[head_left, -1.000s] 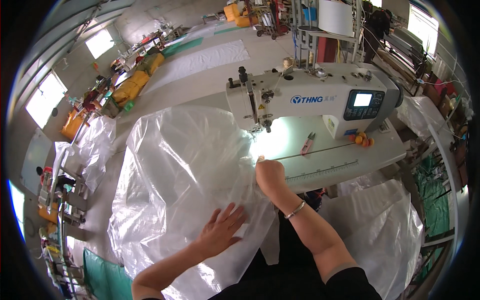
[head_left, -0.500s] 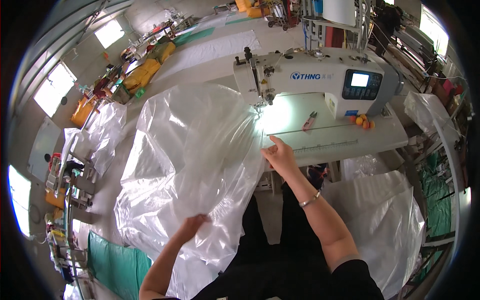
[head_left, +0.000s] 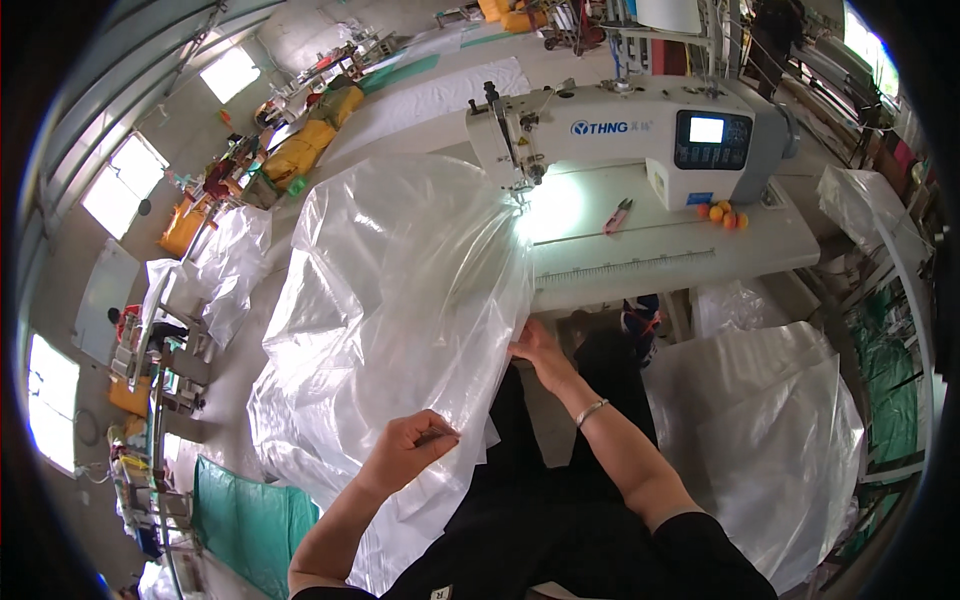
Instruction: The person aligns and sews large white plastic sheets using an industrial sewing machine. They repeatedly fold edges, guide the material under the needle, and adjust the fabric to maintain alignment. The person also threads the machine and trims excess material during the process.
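Nearest the camera, left hand (head_left: 412, 447) is curled into a loose fist, fingers closed on the lower edge of a large clear plastic sheet, crinkled and translucent (head_left: 400, 300). Just beyond, right hand (head_left: 537, 347), thin silver bangle (head_left: 591, 411) on the wrist, has its fingers folded onto the same edge higher up; thumb side hidden behind the film, so the exact pinch cannot be told. The edge runs taut between the two hands and on up toward the needle area (head_left: 522, 192) of a white industrial sewing machine with a dark control panel (head_left: 640, 135). Bulk of the sheet billows to the left over the pale grey-white work table (head_left: 690, 250) and hangs toward the floor. Judgement: the top of the edge sits at or near the presser foot, lit by the machine lamp, but whether any seam has been stitched is not readable at this resolution; the long run between hands and needle looks unsewn, so most of the work appears to remain. On the table right of the needle: small pink-handled snips (head_left: 617, 214) and a few small orange round objects (head_left: 722, 214). To the right, on the floor, a heap of more clear plastic bags (head_left: 770, 420). Far left, yellow-orange bundles (head_left: 300, 150) and other workstations.
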A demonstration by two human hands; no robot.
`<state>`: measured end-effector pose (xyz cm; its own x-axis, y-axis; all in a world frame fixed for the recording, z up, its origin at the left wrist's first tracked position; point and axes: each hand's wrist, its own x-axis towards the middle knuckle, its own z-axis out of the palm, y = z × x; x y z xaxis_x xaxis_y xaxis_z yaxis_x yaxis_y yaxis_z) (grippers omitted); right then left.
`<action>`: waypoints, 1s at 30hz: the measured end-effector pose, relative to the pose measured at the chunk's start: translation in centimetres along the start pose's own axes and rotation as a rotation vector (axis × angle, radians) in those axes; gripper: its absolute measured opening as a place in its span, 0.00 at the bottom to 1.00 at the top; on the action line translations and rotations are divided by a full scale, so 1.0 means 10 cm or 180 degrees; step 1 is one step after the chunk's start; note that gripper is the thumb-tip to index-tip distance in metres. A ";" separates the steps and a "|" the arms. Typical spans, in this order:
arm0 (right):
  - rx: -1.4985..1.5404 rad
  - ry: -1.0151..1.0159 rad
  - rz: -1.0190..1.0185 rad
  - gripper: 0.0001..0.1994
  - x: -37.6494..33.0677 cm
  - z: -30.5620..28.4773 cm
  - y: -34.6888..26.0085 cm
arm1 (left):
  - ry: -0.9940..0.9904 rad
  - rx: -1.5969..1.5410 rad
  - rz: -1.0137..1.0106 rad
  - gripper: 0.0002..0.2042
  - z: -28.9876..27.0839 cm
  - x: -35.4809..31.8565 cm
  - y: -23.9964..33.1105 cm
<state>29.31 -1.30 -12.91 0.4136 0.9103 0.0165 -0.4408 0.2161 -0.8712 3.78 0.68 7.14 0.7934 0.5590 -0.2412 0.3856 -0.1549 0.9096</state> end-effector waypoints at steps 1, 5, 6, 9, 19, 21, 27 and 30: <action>-0.0018 -0.0133 0.0070 0.26 0.01 0.00 -0.02 | 0.0063 0.0147 0.0098 0.04 -0.03 -0.05 0.05; -0.0652 -0.1221 0.0865 0.15 -0.39 0.09 0.24 | 0.0361 0.0481 0.0466 0.03 -0.09 -0.15 0.36; -0.0427 -0.1426 0.0860 0.12 -0.62 0.15 0.33 | 0.0404 0.0837 0.0481 0.03 -0.06 -0.13 0.54; -0.0395 -0.2499 0.1729 0.18 -1.17 0.38 0.14 | 0.0310 0.1208 0.0640 0.03 -0.06 -0.08 0.77; 0.0788 -0.0792 0.1331 0.11 -1.99 0.19 -0.50 | -0.0736 0.1523 0.0744 0.07 0.45 0.01 0.47; 0.0449 -0.0747 0.0684 0.03 -2.02 0.39 -0.81 | -0.0596 0.1387 0.0902 0.07 0.52 0.03 0.25; -0.1825 -0.1405 -0.0802 0.07 -1.88 0.55 -1.03 | -0.0412 0.1060 0.0913 0.08 0.67 0.02 0.08; -0.3047 -0.1755 -0.1408 0.06 -1.85 0.75 -1.11 | -0.0488 0.0582 0.0658 0.11 0.70 0.03 -0.04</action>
<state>20.57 -17.86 0.10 -0.1216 0.9027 0.4128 0.5250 0.4115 -0.7450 7.14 -4.76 4.36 0.9202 0.3731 -0.1184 0.2760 -0.4041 0.8721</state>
